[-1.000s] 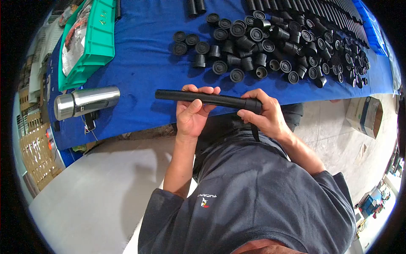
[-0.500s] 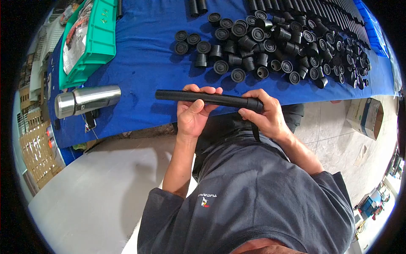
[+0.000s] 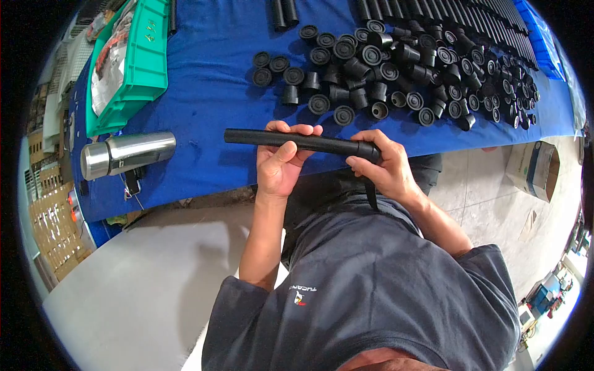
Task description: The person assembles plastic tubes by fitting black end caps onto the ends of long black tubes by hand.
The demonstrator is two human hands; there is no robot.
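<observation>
A black tube (image 3: 322,143) lies almost level across both hands, just in front of the table's near edge. My left hand (image 3: 276,168) is closed on its middle part, thumb on the near side and fingertips along the far side. Around the tube's right end sits a wider black cap (image 3: 370,151), partly hidden by fingers. My right hand (image 3: 391,166) is closed on that capped end, with the thumb below and the index finger over the top. Beyond the hands, many loose black caps (image 3: 344,115) are spread on the blue cloth (image 3: 204,80).
More black tubes (image 3: 433,9) lie in rows at the far side, with a few apart (image 3: 284,13). To the left are a steel flask (image 3: 139,154) and a green crate (image 3: 145,62). A cardboard box (image 3: 535,170) stands on the floor at right.
The view has shifted slightly, so the table's things appear a little lower and further left. Both hands keep the same hold on the tube and its capped end.
</observation>
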